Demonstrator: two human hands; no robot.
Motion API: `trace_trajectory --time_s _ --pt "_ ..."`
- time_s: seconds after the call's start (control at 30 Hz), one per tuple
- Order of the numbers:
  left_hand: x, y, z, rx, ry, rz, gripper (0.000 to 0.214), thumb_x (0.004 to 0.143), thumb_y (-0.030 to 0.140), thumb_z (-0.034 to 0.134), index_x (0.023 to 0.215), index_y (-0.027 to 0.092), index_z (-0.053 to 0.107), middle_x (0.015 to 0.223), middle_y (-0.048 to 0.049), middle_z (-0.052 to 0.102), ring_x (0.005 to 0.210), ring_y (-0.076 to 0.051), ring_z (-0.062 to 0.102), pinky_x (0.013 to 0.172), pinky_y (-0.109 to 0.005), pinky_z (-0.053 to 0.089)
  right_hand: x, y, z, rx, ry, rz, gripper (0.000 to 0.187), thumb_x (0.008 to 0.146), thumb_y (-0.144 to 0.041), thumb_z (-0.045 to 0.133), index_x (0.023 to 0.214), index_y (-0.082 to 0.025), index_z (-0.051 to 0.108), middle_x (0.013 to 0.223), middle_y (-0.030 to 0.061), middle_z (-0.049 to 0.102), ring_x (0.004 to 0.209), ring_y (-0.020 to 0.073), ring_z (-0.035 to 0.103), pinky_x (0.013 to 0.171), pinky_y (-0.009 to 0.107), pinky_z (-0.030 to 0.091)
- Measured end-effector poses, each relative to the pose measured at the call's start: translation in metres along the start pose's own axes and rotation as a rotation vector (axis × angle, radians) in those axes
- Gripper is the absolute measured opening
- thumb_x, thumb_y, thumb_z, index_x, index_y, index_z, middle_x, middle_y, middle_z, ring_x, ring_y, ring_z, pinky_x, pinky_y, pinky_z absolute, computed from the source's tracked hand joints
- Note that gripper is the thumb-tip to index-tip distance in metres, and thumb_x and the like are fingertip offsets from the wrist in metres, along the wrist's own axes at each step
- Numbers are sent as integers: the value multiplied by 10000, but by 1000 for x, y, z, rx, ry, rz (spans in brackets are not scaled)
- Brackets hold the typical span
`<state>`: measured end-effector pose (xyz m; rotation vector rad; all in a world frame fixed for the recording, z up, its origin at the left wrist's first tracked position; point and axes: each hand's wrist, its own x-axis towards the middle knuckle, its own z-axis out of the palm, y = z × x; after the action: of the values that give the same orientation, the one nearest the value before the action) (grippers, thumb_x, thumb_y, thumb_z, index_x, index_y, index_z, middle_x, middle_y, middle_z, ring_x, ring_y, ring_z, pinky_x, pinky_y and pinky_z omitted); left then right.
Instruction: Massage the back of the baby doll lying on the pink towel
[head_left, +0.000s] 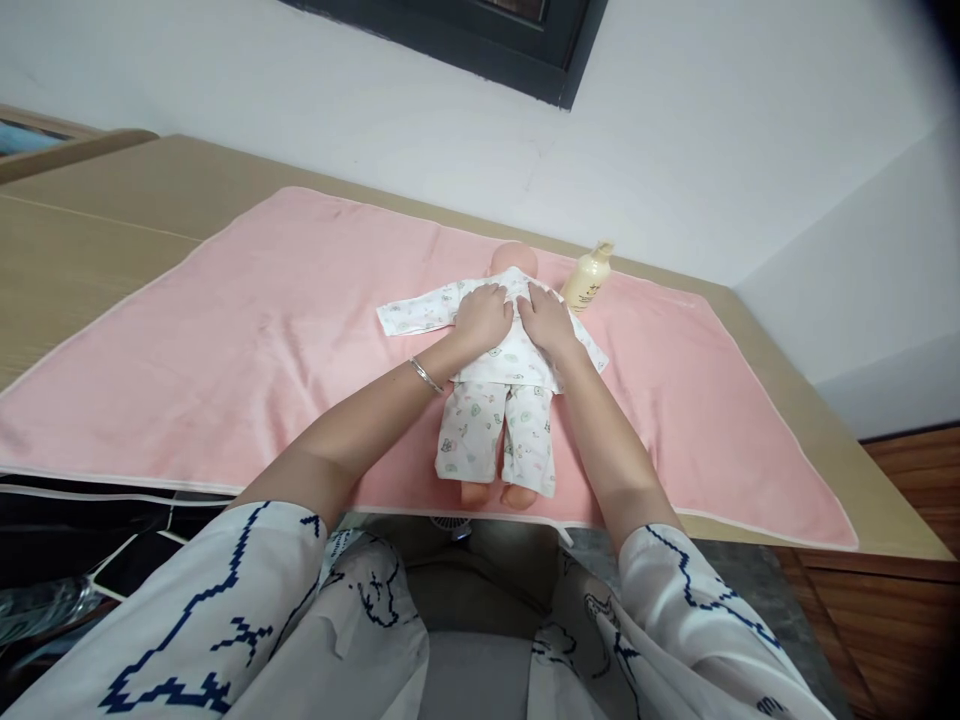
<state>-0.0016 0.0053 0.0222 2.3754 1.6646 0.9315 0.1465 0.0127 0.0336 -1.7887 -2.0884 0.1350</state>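
A baby doll [514, 258] lies stretched out with its bald head away from me and its feet at the near edge. It wears a white patterned top [510, 365] and matching trousers [472, 435]. My left hand [484, 318] rests flat on the left side of the top, near the shoulder. Mirroring it, my right hand [546, 318] lies on the right side, fingers stretched out and pointing inward. Neither hand grasps anything. One sleeve [416, 312] extends out to the left; my right hand and forearm partly cover the other.
A pink blanket [225, 330] is spread under the doll on a wooden table [112, 185]. A cream pump bottle [589, 277] leans or lies beyond my right hand. Behind the table rises a white wall [450, 130] with a dark-framed window [517, 45].
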Motion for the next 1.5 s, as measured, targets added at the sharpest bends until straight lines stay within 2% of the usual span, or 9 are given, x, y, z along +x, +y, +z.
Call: trace_trajectory --time_s 0.1,0.23,0.47,0.63,0.77,1.1,1.27,1.4,1.5 --pt "11 -14 2 -51 -38 -1 384 955 282 357 1182 120 620 1288 -163 646 1243 -291 565 1090 -436 410 -10 -19 -7 -133 2 -18 509 963 -376 259 1241 -79 563 1291 231 627 1232 398 546 1043 583 380" --pt "21 -27 3 -126 -100 -28 489 967 341 339 1334 89 541 1483 -163 509 1417 -270 422 1197 -407 299 -15 -32 -15 -214 -45 -84 443 956 -303 255 1133 -81 595 1185 243 668 1125 397 604 1008 574 394" --pt "3 2 -2 11 -80 -130 515 929 415 438 1340 117 521 1483 -189 497 1410 -343 415 1165 -515 318 -1 -9 -13 -18 -61 -57 422 926 -289 274 1191 -172 581 1311 163 622 1206 360 548 1020 567 407" --pt "-6 19 -6 54 -79 -94 447 888 345 494 1258 103 556 1394 -218 562 1337 -368 478 1115 -530 361 9 10 -4 100 -38 -29 536 941 -311 246 1425 -201 448 1542 72 440 1416 319 379 1152 583 284" --pt "2 6 -6 1 -104 -96 395 921 313 402 1198 102 589 1360 -212 588 1326 -352 494 1108 -520 373 5 3 -4 17 -46 -31 572 948 -309 237 1472 -132 383 1564 131 395 1446 363 330 1153 623 248" --pt "25 -23 4 -126 -109 -123 446 943 258 351 1310 95 546 1434 -161 546 1398 -275 446 1194 -405 314 -23 -36 -20 -219 -58 -92 446 941 -281 317 1300 -103 511 1292 222 606 1176 374 570 1010 557 417" --pt "6 2 -3 44 -125 -142 562 977 310 305 1483 70 355 1585 -170 354 1492 -306 293 1230 -468 217 -10 -21 -16 -76 -84 -91 475 983 -302 218 1249 -123 568 1278 196 626 1192 336 581 1016 512 443" --pt "-5 29 -16 162 -159 22 499 928 209 371 1371 18 499 1468 -232 493 1398 -354 430 1191 -518 277 6 8 -4 122 -9 -71 508 994 -343 241 1407 -150 466 1523 119 457 1424 277 390 1182 486 292" --pt "0 27 -19 121 -179 29 443 946 213 325 1219 22 617 1292 -240 629 1259 -334 570 1104 -471 407 7 9 1 108 19 -42 531 990 -354 243 1462 -168 403 1572 97 392 1464 298 327 1198 540 235"
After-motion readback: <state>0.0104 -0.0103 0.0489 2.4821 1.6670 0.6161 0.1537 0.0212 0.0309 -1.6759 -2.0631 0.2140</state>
